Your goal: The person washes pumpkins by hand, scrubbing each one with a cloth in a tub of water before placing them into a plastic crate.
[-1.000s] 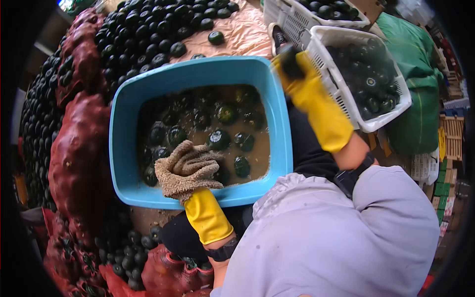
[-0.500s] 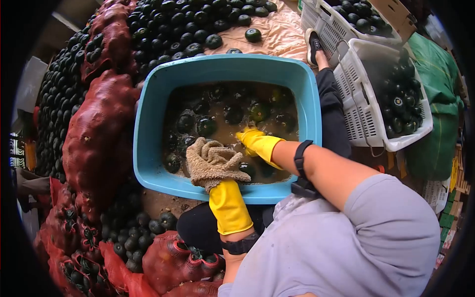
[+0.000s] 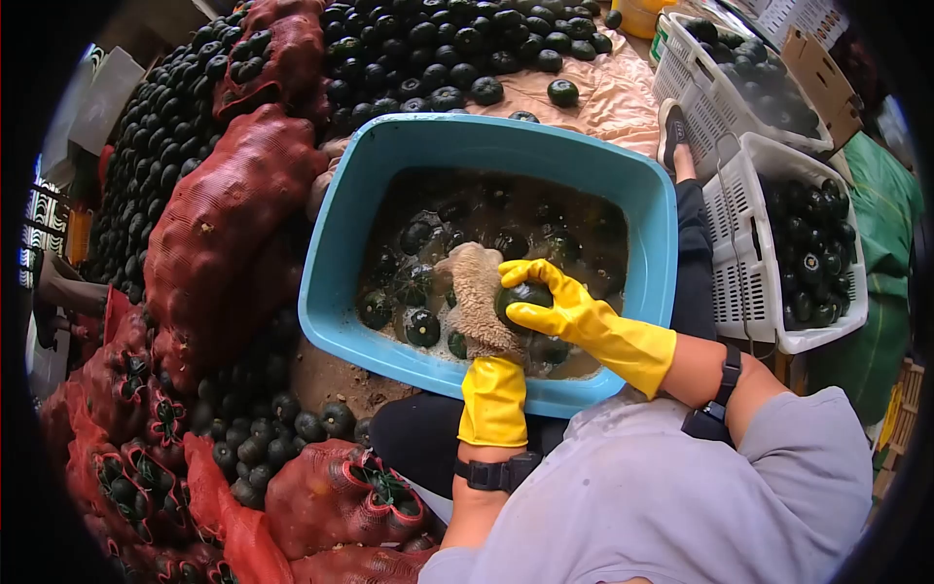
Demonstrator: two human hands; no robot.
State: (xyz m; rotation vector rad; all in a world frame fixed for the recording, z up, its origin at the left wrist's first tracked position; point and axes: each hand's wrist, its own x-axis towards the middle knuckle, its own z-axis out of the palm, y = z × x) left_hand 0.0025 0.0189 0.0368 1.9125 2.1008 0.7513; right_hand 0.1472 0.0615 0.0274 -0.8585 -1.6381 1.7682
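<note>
Over blue plastic tub, round dark-green squash, prob. firm/slick, best held by sides, is clamped in R hand, L hand grip hidden by tan terry cloth.

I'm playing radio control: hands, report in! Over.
Right yellow-gloved hand: gripping round, dark-green squash. Left yellow-gloved hand: under fluffy tan cloth, fingers hidden. Blue plastic tub below.

At the center of the frame, over the murky water in a blue tub, the right hand, gloved in yellow, grips a dark green squash against the tan cloth covering the left hand. White crates stand at the upper right; red mesh sacks line the left.
</note>
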